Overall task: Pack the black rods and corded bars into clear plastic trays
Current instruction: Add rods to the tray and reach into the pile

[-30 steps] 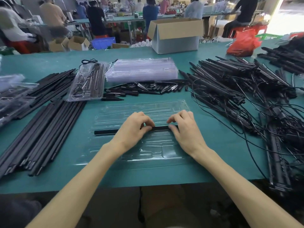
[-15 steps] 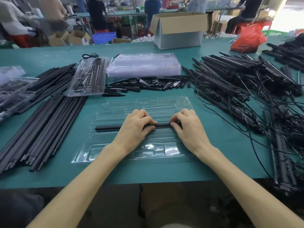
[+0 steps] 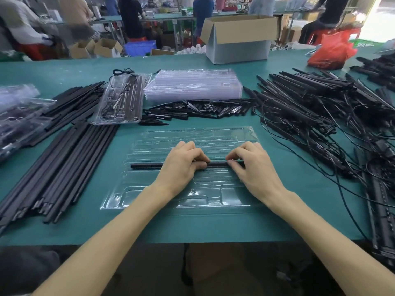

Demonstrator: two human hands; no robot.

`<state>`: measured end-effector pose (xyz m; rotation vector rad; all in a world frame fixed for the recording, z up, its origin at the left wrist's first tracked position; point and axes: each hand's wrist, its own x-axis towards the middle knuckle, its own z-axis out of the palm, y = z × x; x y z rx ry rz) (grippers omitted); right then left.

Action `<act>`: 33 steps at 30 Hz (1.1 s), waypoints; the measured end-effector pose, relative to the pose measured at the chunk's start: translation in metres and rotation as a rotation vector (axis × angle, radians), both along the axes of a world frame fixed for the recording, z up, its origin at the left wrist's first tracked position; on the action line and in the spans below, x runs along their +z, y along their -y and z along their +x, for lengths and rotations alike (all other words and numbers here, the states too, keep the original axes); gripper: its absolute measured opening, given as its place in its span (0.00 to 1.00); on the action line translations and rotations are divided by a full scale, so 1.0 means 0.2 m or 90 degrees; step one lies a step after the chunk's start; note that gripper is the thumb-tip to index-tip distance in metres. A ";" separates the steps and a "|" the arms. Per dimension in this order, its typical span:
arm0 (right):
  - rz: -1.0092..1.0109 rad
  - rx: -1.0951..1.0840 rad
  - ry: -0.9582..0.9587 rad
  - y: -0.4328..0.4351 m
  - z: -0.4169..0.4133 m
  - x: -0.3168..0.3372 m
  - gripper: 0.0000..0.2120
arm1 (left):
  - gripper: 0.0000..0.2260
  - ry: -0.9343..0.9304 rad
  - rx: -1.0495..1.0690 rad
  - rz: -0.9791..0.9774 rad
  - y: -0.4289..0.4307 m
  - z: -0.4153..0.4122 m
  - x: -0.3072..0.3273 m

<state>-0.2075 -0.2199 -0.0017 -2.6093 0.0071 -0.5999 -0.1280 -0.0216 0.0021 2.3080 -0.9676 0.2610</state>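
1. Head view: the left hand (image 3: 181,165) and right hand (image 3: 254,167) each pinch one black rod (image 3: 147,165), fingers curled over it. It lies crosswise in the clear plastic tray (image 3: 119,199).
2. Loose rods (image 3: 64,167) are piled to the left, and corded bars (image 3: 310,107) lie tangled to the right.

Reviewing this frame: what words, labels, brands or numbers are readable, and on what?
No text is readable.
On the box: the visible sides are plain.
On the red bag: no print shows.
On the tray and the rod: no markings visible.
On the far benches: anything there is too blurred to read.
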 end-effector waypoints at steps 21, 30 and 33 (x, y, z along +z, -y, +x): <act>-0.014 -0.176 -0.137 -0.09 1.07 0.05 0.15 | 0.03 0.006 0.010 -0.045 0.03 0.12 -0.03; 0.031 -0.205 -0.108 -0.09 1.10 -0.02 0.07 | 0.03 -0.003 0.010 -0.068 0.02 0.13 -0.05; 0.073 -0.200 -0.079 -0.10 1.06 0.02 0.06 | 0.03 -0.009 0.006 -0.067 0.02 0.12 -0.04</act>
